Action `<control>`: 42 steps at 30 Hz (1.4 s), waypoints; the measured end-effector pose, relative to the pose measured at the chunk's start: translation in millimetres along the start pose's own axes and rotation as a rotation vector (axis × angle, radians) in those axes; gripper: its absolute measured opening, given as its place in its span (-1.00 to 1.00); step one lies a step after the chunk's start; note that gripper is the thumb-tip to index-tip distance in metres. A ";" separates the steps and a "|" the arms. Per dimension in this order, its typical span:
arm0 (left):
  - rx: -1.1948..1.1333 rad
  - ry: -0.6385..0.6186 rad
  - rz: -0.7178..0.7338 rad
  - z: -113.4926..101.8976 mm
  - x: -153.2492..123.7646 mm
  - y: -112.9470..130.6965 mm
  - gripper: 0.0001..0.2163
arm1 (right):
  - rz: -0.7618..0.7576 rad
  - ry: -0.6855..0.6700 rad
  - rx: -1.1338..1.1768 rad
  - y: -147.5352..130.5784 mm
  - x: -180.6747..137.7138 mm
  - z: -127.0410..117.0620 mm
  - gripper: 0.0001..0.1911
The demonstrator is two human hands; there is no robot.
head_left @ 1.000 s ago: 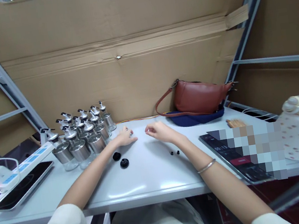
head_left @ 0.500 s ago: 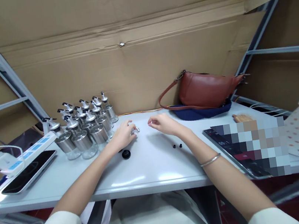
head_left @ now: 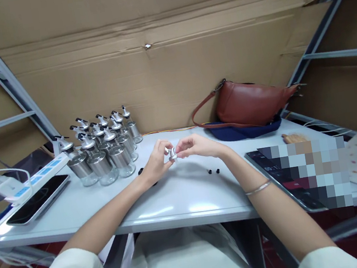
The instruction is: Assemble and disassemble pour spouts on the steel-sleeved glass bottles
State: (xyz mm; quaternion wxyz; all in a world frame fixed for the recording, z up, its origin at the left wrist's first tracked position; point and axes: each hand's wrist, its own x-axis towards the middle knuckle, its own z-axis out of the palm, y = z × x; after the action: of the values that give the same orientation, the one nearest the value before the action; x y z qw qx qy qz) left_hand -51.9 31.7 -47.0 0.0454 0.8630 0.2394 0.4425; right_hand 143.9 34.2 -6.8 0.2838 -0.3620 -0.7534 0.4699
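Both hands meet above the middle of the grey table [head_left: 181,200]. My left hand [head_left: 156,163] and my right hand [head_left: 196,145] each pinch a small silver metal part [head_left: 172,153] held between their fingertips. A black round cap [head_left: 141,171] lies on the table, partly hidden under my left hand. Two tiny black pieces [head_left: 213,171] rest on the table under my right wrist. Several steel-and-glass dispenser bottles [head_left: 105,149] with silver spouts stand in a cluster to the left of my hands.
A brown leather bag [head_left: 251,103] on a dark blue cloth sits at the back right. A phone [head_left: 36,200] and a white power strip [head_left: 28,183] lie at the left edge. A dark tablet [head_left: 271,169], partly blurred, lies on the right. Cardboard walls the back.
My left hand picked the small silver part up off the table and lifted it. My right hand came in to meet it, and both now pinch it. The camera view has tilted slightly.
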 end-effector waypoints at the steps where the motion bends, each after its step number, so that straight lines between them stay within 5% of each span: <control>1: -0.007 0.016 0.015 -0.8 0.4 0.0 -0.72 | 0.005 0.009 0.016 -0.6 -0.5 -0.6 -0.69; 11: -0.070 0.056 0.088 -1.1 0.7 13.8 -0.71 | -0.071 0.099 0.125 -7.2 -2.0 1.6 -0.68; 18: -0.759 -0.031 -0.571 -2.0 8.5 22.2 -0.72 | -0.050 0.141 0.169 -13.1 -6.8 -3.6 -0.67; 21: -0.850 -0.085 -0.704 -3.4 11.4 27.0 -0.67 | -0.041 0.094 0.160 -16.3 -8.4 -2.0 -0.66; 29: -0.890 -0.176 -0.748 -1.6 9.6 30.3 -0.65 | 0.049 -0.155 -0.029 -14.4 -17.6 -19.6 -0.73; 34: -0.927 -0.182 -0.742 -0.6 9.7 31.4 -0.66 | 0.309 -0.378 -0.188 -1.2 -27.6 -39.7 -0.68; 42: -0.934 -0.164 -0.756 1.4 9.3 31.4 -0.62 | 0.484 -0.385 -0.307 20.0 -24.5 -45.9 -0.70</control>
State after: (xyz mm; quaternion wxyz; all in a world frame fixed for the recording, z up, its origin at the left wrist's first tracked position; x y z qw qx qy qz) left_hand -34.5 8.5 -31.9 0.5917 0.6384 0.3054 0.3861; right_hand 198.9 43.3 -8.9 -0.0408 -0.4735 -0.7472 0.4646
